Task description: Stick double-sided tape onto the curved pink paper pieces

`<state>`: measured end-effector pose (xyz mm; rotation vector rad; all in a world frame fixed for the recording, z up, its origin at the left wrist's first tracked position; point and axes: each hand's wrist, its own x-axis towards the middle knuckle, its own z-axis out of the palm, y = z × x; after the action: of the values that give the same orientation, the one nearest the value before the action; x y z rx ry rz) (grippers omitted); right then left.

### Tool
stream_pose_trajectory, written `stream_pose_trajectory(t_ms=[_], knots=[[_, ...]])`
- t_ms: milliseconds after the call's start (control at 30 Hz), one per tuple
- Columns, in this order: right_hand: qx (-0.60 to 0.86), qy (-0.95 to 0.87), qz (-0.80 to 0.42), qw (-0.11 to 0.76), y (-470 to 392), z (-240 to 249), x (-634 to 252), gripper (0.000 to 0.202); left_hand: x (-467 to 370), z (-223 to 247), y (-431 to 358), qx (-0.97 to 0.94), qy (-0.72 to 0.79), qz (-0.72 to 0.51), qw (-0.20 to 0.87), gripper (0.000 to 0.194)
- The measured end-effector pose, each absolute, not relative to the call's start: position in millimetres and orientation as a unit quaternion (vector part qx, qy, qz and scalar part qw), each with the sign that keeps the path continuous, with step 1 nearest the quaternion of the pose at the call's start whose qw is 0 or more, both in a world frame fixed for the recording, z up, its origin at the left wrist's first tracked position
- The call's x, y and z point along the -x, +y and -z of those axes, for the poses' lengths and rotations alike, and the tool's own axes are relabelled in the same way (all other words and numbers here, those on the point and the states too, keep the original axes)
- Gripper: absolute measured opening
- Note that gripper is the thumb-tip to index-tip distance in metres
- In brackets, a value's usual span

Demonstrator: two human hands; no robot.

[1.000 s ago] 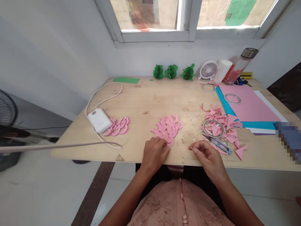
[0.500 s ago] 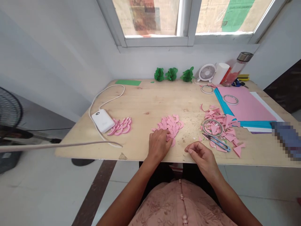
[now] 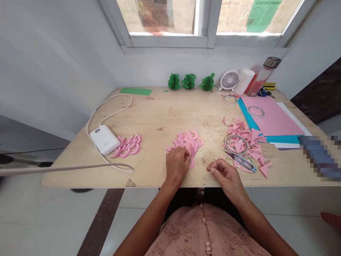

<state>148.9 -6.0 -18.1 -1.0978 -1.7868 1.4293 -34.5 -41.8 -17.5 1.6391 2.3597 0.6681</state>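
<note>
My left hand [image 3: 176, 164] rests at the near left edge of a pile of pink paper cutouts [image 3: 194, 139], rounded and scalloped. Its fingers curl inward over the pile; their tips are hidden, so what they grip does not show. To the right, my right hand [image 3: 226, 176] hovers low at the table's front edge, thumb and forefinger pinched together. Whatever lies in that pinch is too small to name. Just beyond it, blue-handled thread snips [image 3: 243, 163] lie on pink paper scraps [image 3: 249, 140], beside a roll of tape [image 3: 236, 144].
On the wooden table [image 3: 154, 113], a white power bank [image 3: 104, 139] with a cable sits left, touching more pink cutouts [image 3: 129, 145]. Green paper balls [image 3: 189, 81], a small fan [image 3: 229, 80] and a bottle [image 3: 265, 76] line the back. Coloured sheets [image 3: 277, 115] lie right.
The view has shifted slightly, so the table appears a little further left. My left hand has lifted a little and its fingers curl more. My right hand keeps its pinch.
</note>
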Motion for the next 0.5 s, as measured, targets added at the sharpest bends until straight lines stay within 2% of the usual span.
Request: stream_pose_trajectory(t_ms=[133, 267, 367, 500], knots=[[0.418, -0.650, -0.549, 0.318, -3.6, 15.9, -149.7, 0.019, 32.5, 3.7, -46.7, -0.531, 0.755, -0.355, 0.147, 0.008], [0.412, -0.619, -0.573, 0.345, -2.6, 5.4, -150.5, 0.017, 24.3, -10.6, -49.8, -0.474, 0.671, -0.468, 0.327, 0.008], [0.402, -0.598, -0.591, 0.362, -3.1, -3.4, -150.6, 0.014, 15.1, -13.3, -49.9, -0.436, 0.626, -0.498, 0.413, 0.007], [0.402, -0.577, -0.602, 0.378, -3.1, -9.8, -151.8, 0.012, 3.9, -13.3, -52.1, -0.438, 0.626, -0.485, 0.426, 0.005]])
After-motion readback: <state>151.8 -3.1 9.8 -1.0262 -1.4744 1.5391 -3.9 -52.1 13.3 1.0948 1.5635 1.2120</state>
